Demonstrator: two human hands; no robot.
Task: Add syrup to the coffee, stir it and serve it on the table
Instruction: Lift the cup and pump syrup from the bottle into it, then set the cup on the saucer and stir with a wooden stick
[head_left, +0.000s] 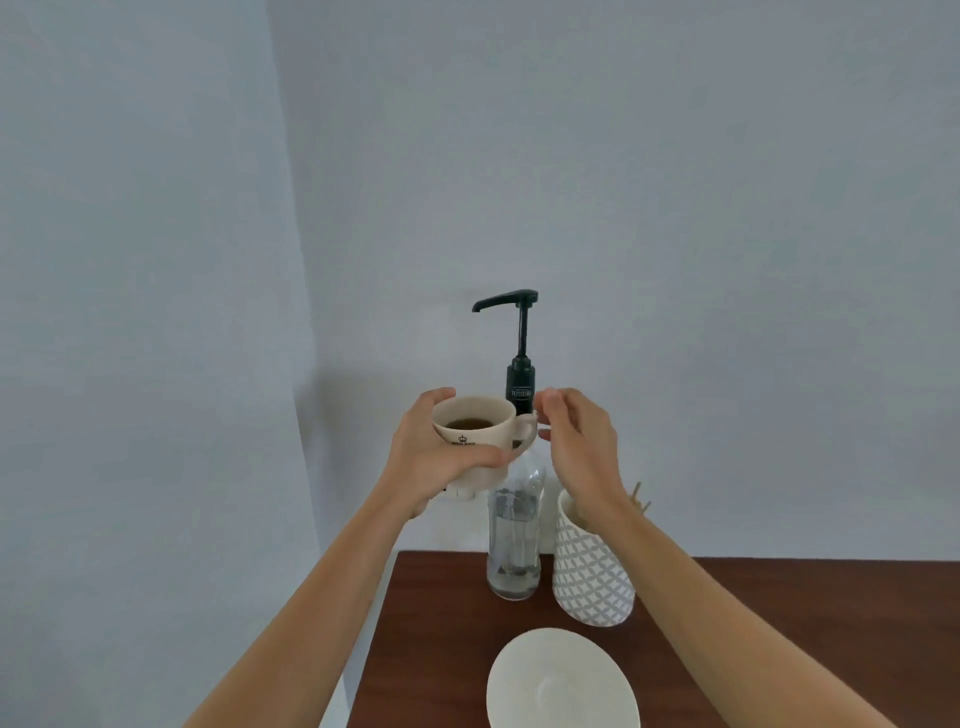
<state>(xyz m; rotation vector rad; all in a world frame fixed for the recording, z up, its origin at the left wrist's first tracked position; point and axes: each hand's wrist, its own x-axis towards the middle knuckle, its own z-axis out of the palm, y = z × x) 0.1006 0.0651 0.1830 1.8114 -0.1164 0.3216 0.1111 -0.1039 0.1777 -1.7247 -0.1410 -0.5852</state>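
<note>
My left hand (435, 457) grips a cream coffee cup (480, 427) with dark coffee in it, held in the air below and left of the pump spout. The clear syrup bottle (513, 540) stands at the table's far edge, its dark pump head (511, 301) raised, nozzle pointing left. My right hand (582, 441) hovers just right of the cup's handle, fingers apart, holding nothing; its fingertips are close to the handle and the bottle's neck.
A white patterned holder (592, 571) with wooden stir sticks (640, 498) stands right of the bottle, behind my right wrist. A white saucer (563, 680) lies near me on the dark wooden table (753, 597). A plain wall is behind.
</note>
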